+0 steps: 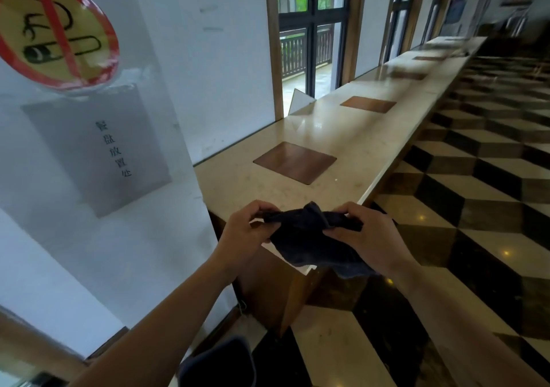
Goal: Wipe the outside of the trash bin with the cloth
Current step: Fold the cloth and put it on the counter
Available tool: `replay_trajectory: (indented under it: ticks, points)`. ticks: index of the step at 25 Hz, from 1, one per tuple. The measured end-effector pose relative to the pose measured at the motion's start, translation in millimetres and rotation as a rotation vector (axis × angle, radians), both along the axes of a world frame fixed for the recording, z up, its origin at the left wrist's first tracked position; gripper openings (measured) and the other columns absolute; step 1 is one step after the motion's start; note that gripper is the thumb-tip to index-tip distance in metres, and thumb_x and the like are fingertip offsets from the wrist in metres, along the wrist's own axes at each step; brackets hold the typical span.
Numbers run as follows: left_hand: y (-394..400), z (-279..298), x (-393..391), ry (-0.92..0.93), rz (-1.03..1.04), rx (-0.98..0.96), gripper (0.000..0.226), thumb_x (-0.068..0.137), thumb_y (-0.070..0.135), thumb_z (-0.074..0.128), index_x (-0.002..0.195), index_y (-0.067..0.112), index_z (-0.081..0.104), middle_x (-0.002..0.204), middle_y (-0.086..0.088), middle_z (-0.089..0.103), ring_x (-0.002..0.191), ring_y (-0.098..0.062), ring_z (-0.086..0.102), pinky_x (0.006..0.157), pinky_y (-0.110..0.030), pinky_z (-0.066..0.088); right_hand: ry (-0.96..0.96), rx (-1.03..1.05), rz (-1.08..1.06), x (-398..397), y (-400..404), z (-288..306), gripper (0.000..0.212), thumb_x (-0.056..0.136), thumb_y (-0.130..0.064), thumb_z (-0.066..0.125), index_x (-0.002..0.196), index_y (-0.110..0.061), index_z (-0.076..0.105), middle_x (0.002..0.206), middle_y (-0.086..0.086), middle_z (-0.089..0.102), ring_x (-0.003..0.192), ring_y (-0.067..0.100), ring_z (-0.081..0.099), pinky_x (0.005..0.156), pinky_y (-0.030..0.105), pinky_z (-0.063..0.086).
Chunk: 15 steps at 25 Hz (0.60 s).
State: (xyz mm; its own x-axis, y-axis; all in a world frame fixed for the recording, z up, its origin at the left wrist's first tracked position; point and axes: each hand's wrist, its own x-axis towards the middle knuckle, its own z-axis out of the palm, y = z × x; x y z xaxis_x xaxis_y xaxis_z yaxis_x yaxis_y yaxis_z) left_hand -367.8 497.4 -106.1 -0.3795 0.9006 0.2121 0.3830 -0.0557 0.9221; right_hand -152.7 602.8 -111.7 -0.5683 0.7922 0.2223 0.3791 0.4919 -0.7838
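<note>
A dark blue cloth hangs bunched between both hands, over the near end of a long counter. My left hand pinches its left edge; my right hand grips its right edge, fingers curled around the fabric. The lower part of the cloth droops toward the floor. A dark grey trash bin shows only its rim at the bottom of the view, on the floor beside the white wall, partly hidden by my left forearm.
The marble-topped counter runs away to the upper right with several brown square insets. Left stands a white wall with a no-smoking sign and a grey notice. Right is a glossy checkered floor. A window door is behind.
</note>
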Motion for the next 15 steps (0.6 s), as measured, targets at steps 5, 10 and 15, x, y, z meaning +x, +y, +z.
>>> replay_trajectory:
  ticks: [5, 10, 15]
  points:
    - [33.3, -25.2, -34.4, -0.186, -0.083, -0.013, 0.014, 0.094, 0.005, 0.055, 0.103, 0.015, 0.060, 0.096, -0.007, 0.066, 0.082, -0.003, 0.067, 0.063, -0.017, 0.054, -0.035, 0.004, -0.021, -37.7, 29.3, -21.9, 0.015, 0.090, -0.041, 0.065, 0.102, -0.038, 0.057, 0.092, -0.021, 0.065, 0.083, -0.001, 0.065, 0.064, 0.015, 0.052]
    - [74.1, -40.6, -75.1, -0.241, -0.107, -0.007, 0.015, 0.095, 0.011, 0.054, 0.102, 0.024, 0.059, 0.100, -0.003, 0.062, 0.087, -0.008, 0.067, 0.067, -0.031, 0.060, -0.101, -0.028, -0.029, -81.4, 60.3, -35.5, 0.014, 0.098, -0.042, 0.052, 0.110, -0.035, 0.049, 0.096, -0.016, 0.066, 0.085, 0.009, 0.068, 0.070, 0.033, 0.059]
    - [115.4, -58.2, -94.9, -0.299, -0.122, -0.046, 0.018, 0.096, 0.013, 0.052, 0.100, 0.028, 0.060, 0.103, 0.000, 0.061, 0.088, -0.005, 0.065, 0.068, -0.034, 0.061, -0.077, -0.085, -0.118, -104.9, 91.7, -52.1, 0.012, 0.098, -0.038, 0.054, 0.108, -0.038, 0.049, 0.092, -0.019, 0.064, 0.081, 0.000, 0.063, 0.059, 0.015, 0.047]
